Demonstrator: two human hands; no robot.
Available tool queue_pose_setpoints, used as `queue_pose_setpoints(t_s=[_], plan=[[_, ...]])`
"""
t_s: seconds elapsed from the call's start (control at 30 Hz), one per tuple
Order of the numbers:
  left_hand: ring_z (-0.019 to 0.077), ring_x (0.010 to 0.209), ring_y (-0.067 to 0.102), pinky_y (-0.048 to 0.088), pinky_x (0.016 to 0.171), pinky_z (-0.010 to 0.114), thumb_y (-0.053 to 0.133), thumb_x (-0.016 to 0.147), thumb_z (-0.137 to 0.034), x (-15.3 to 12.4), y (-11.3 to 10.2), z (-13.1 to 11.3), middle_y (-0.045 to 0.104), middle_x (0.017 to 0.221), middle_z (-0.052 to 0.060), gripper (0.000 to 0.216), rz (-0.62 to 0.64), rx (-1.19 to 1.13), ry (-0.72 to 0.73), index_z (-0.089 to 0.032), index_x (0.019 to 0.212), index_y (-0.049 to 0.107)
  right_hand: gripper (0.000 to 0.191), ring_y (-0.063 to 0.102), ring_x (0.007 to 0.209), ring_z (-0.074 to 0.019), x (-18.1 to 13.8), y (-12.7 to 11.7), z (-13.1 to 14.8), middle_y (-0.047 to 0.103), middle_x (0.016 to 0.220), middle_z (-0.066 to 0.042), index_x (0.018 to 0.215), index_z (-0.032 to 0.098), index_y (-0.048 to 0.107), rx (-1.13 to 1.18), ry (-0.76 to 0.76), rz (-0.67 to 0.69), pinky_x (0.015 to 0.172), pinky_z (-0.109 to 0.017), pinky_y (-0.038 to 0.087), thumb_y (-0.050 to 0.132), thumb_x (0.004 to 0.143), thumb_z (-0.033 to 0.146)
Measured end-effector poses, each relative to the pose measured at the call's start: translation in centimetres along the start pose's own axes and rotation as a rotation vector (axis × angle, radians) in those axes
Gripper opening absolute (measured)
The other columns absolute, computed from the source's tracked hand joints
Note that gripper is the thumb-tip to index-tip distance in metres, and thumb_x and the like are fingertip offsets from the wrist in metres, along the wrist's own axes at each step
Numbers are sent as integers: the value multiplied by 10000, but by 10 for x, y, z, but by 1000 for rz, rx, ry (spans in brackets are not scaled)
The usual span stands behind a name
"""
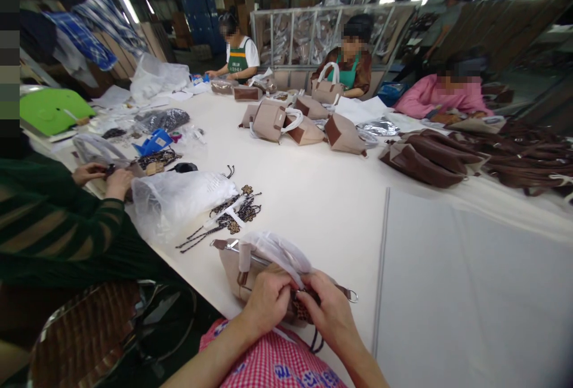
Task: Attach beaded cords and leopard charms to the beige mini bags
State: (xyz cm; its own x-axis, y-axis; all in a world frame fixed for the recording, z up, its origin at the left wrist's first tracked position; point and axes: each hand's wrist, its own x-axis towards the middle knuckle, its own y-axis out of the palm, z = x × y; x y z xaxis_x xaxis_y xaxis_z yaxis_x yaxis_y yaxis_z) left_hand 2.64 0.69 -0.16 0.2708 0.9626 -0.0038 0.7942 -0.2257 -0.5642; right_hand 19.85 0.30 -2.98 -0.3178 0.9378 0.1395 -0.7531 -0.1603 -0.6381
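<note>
A beige handbag (237,268) with white plastic-wrapped handles lies at the near edge of the white table (331,209). My left hand (268,301) and my right hand (329,310) meet over it, fingers pinched together on a small leopard-print charm (303,310) with a dark cord hanging below. Both hands rest against the bag's near side. A metal ring shows at the bag's right end.
Leopard-print charms with cords (230,215) and a clear plastic bag (174,197) lie left of the handbag. A person in a dark green sleeve (58,227) works at my left. Beige bags (286,122) and brown bags (425,158) crowd the far table, where three people sit.
</note>
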Motion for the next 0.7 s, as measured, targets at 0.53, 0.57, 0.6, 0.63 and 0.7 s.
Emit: queue_pose_setpoints(t_s=[0.53,0.57,0.6,0.63,0.7], plan=[[220,869,573,483,809,335,428,940,-142,-6,12,21,669,857,72,212,-41,285,383,-175,836,610,80,627,842,-233,1,1,5,667,868,-40,906,218,619,29,38,-59,745,-363,496,563,860,184],[217,868,577,484,807,328,410,952,-146,-6,10,20,672,860,75,234,-64,286,408,-171,836,611,89,625,849,-232,1,-1,5,670,872,-40,903,219,627,56,39,-55,753,-363,497,566,852,180],[214,876,583,484,810,322,399,958,-149,-6,7,18,677,878,80,244,-87,287,421,-169,841,613,99,624,863,-232,1,-3,6,674,886,-43,905,221,637,97,44,-43,768,-363,497,568,848,180],[213,888,590,483,811,316,398,960,-152,-8,3,16,680,901,84,246,-106,291,424,-168,847,616,109,624,874,-230,1,-6,7,680,902,-45,916,224,648,157,63,-29,781,-362,497,567,851,192],[206,870,602,480,772,298,408,958,-160,-13,-5,10,683,901,84,243,-119,313,422,-170,839,619,134,627,858,-218,1,-12,8,692,922,-48,956,227,665,343,162,-12,775,-351,504,568,872,268]])
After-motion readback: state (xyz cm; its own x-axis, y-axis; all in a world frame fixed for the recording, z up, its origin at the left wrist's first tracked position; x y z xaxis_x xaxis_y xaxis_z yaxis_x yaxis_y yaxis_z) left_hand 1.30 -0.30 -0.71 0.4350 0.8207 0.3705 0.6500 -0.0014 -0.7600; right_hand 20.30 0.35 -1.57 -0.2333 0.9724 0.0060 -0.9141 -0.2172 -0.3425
